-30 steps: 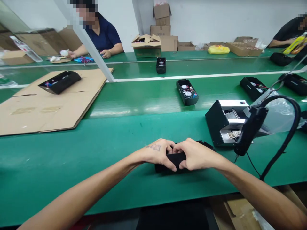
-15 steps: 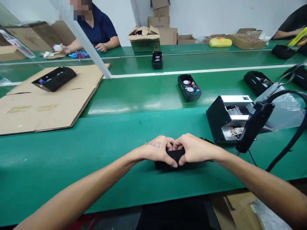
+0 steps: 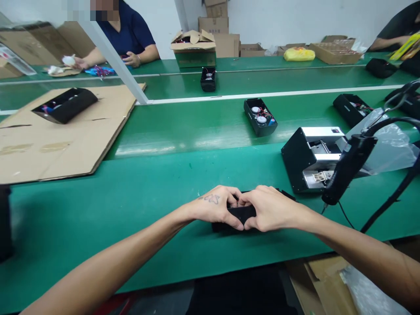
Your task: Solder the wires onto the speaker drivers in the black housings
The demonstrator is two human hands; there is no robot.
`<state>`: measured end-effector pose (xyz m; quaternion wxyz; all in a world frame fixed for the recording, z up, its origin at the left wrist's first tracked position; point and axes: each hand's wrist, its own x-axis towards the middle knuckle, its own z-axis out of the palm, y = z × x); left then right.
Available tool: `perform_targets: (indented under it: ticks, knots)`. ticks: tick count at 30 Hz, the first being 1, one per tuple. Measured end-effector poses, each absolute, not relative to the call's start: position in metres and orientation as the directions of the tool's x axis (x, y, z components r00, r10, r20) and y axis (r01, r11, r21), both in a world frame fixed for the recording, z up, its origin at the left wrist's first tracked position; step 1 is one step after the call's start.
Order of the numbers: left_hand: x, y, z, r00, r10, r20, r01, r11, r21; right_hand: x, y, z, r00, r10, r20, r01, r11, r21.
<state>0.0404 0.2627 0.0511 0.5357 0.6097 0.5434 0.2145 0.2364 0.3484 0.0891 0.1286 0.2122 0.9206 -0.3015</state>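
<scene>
Both of my hands bend over a black speaker housing (image 3: 242, 213) lying on the green bench near its front edge. My left hand (image 3: 217, 204) grips the near wall from the left, thumb outside and fingers curled over inside. From the right, my right hand (image 3: 273, 210) does the same, its thumb tip close to the left one. The fingertips meet behind the wall, where the hands hide most of the housing's inside. Beyond, a similar open housing (image 3: 260, 118) shows round speakers and red wires.
A silver-and-black machine (image 3: 310, 162) stands right of my hands, with a hanging black electric screwdriver (image 3: 348, 170) before it. Flattened cardboard (image 3: 78, 151) at left carries another housing (image 3: 67, 106). A dark object (image 3: 4, 223) is at the left edge. Co-workers sit across the bench.
The view has turned slightly, and a dark object now shows at the left edge. My hands keep their grip on the housing; the right one sits marginally further right.
</scene>
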Motion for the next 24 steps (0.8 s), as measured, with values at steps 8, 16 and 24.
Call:
perform_targets:
  ticks: [8,16,24]
  knots:
    - [0.044,0.260,0.050,0.338,0.893,-0.298,0.434,0.133,0.891,0.238,0.339,0.083,-0.875,0.330,-0.355,0.474,0.736,-0.483]
    - [0.047,0.245,0.049,0.325,0.921,-0.216,0.598,-0.023,0.801,0.258,0.323,0.083,-0.951,0.286,-0.120,0.308,0.820,-0.483]
    - [0.078,0.176,-0.011,0.360,0.837,0.411,0.819,-0.495,0.290,0.365,0.353,0.058,0.072,0.730,0.679,0.537,0.545,-0.644]
